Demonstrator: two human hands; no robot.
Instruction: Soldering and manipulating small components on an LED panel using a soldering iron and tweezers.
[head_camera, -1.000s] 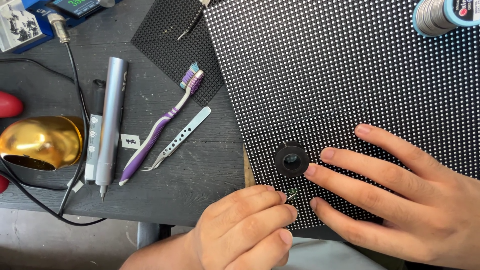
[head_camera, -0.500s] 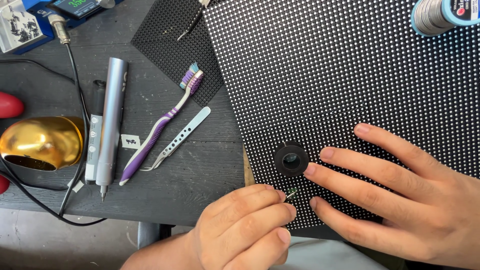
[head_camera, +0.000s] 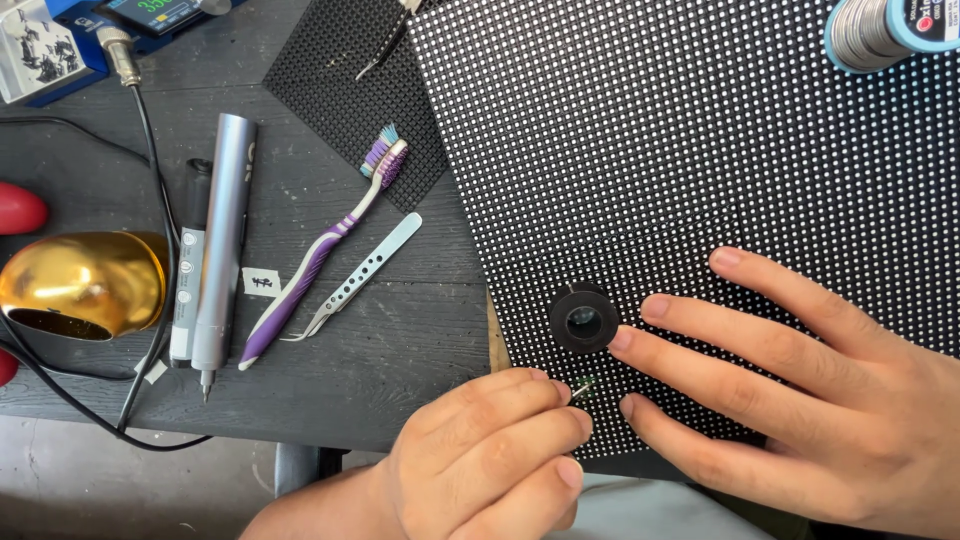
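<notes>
I saw the left hand pinch a thin metal tool (fingers curled shut) while the right hand lay spread flat on the black dotted panel, fingertips touching a small black ring-shaped lens.

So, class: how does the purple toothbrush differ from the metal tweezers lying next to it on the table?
The toothbrush is purple and white; the tweezers are bare pale metal. The toothbrush is longer, with bristles at its upper end; the tweezers are shorter, with a row of holes and fine tips at the lower end. Both lie flat on the dark table, slanted the same way, untouched by either hand.
</notes>
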